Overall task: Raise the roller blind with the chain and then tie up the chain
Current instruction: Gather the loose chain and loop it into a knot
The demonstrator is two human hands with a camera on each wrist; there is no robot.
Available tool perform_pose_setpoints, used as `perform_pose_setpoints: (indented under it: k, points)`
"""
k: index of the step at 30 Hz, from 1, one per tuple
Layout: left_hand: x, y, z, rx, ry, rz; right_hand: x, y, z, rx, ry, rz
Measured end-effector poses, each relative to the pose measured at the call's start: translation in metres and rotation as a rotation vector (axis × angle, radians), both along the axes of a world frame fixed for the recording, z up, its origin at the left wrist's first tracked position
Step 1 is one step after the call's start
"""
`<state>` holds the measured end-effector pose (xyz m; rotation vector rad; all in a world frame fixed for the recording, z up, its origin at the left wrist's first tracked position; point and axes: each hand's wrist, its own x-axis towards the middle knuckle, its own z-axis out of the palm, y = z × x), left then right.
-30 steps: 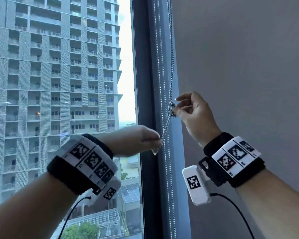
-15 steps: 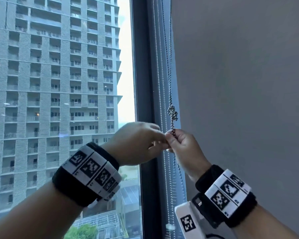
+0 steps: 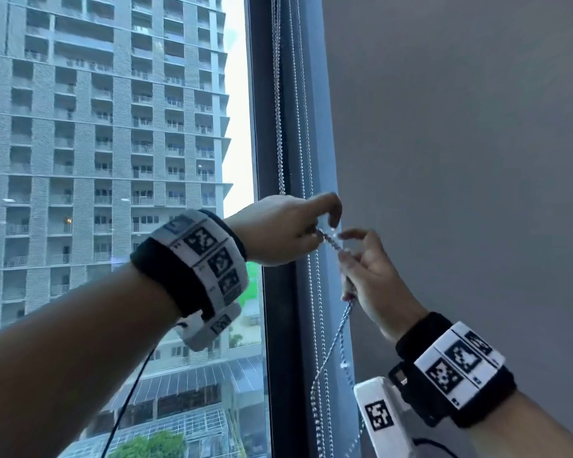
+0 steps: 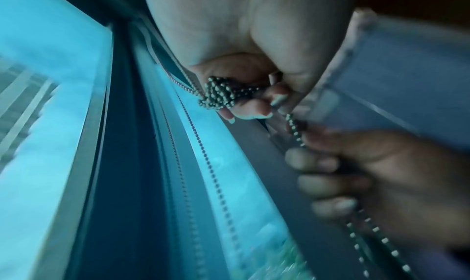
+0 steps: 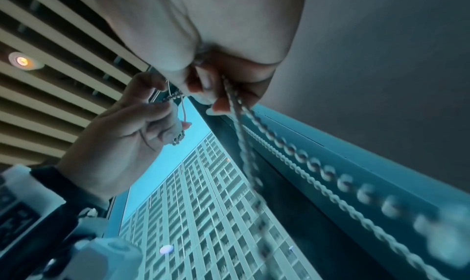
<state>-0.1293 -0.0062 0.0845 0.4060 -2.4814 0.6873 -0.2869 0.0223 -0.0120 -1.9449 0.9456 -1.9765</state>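
The metal bead chain hangs down along the window frame. My left hand pinches a knotted bunch of beads between thumb and fingers. Just below and to the right, my right hand grips the doubled strands coming out of the knot, and a short taut piece runs between the two hands. The loose rest of the chain drops from my right fist. No blind fabric shows in the head view.
The dark window frame stands left of the chain and the grey wall right of it. More bead strands hang straight along the frame. Outside the glass is a high-rise building. A slatted ceiling with a lamp is overhead.
My left hand has moved up from below the knot and now pinches the knot itself. The right hand keeps its hold on the strands under it.
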Motion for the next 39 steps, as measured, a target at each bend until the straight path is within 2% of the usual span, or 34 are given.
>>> perform_pose_setpoints:
  k: [5, 8, 10, 13, 15, 17, 20, 23, 28, 31, 35, 39]
  points:
    - [-0.001, 0.008, 0.013, 0.581, 0.266, -0.394, -0.006, -0.002, 0.027, -0.182, -0.008, -0.108]
    - [-0.003, 0.005, 0.014, 0.925, 0.554, -0.748, -0.001, -0.005, 0.044, -0.235, 0.052, -0.238]
    - [-0.006, 0.001, 0.011, 1.128, 0.712, -0.967, 0.007, -0.006, 0.054, -0.246, 0.075, -0.263]
    - [-0.012, 0.002, 0.005, 1.293, 0.833, -1.129, 0.021, -0.003, 0.065, -0.107, 0.015, -0.144]
    - [-0.012, 0.005, 0.003, 1.363, 0.853, -1.168, 0.029, -0.002, 0.071, -0.005, -0.051, -0.039]
    - [-0.010, 0.006, 0.001, 1.408, 0.876, -1.189, 0.034, 0.000, 0.078, 0.015, -0.139, 0.063]
    - [-0.009, 0.006, -0.004, 1.412, 0.923, -1.202, 0.037, 0.002, 0.084, -0.028, -0.245, 0.196]
    - [-0.009, 0.006, -0.006, 1.301, 0.987, -1.141, 0.039, 0.002, 0.084, -0.049, -0.243, 0.156]
    - [-0.006, 0.005, -0.007, 0.747, 0.995, -0.720, 0.042, 0.000, 0.082, -0.060, -0.201, 0.062]
    - [-0.006, 0.002, -0.004, 0.537, 1.022, -0.570, 0.042, 0.002, 0.080, -0.064, -0.172, 0.045]
    - [-0.010, 0.000, 0.002, 0.442, 1.063, -0.449, 0.044, 0.004, 0.079, -0.077, -0.161, 0.005]
    - [-0.013, -0.003, 0.005, 0.437, 1.012, -0.330, 0.043, 0.009, 0.081, -0.134, -0.167, -0.034]
